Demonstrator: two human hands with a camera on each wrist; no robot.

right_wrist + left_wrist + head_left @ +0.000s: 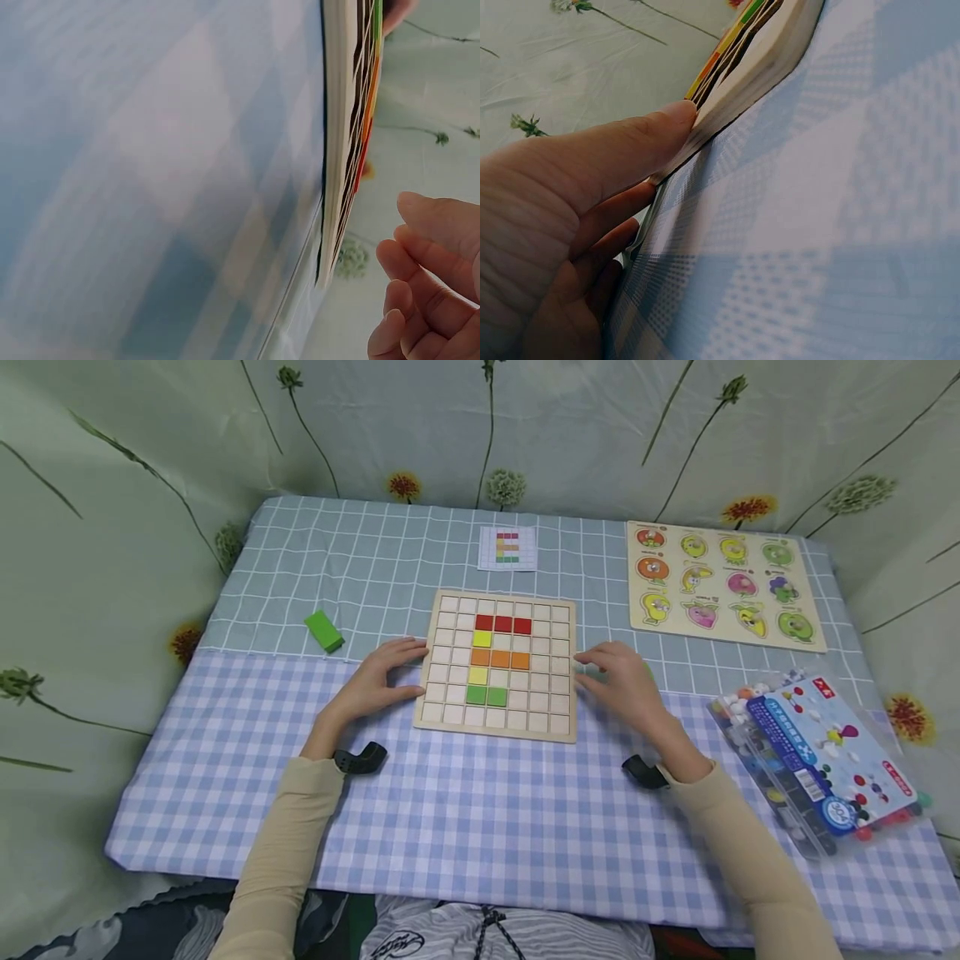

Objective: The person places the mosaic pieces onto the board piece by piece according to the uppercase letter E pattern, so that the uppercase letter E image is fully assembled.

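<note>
A square wooden grid board [495, 732] lies mid-table with coloured tiles in an E-like layout. From the top come three red tiles [503, 625], a yellow tile [482, 638], three orange tiles [500, 658], another yellow tile [477, 676] and two green tiles [486, 695]. My left hand [378, 675] touches the board's left edge; its thumb [649, 135] presses against the side. Beside the right edge is my right hand [618, 678], fingertips close to the wood. Its fingers [431, 289] are loosely bent, with nothing visible between them. Something green shows partly behind that hand.
A small pattern card [508, 548] lies behind the board. To the left is a green block [324, 632]. Back right lies a fruit picture board [723, 583]; right of my right arm stands a clear plastic case [817, 768] of small coloured parts.
</note>
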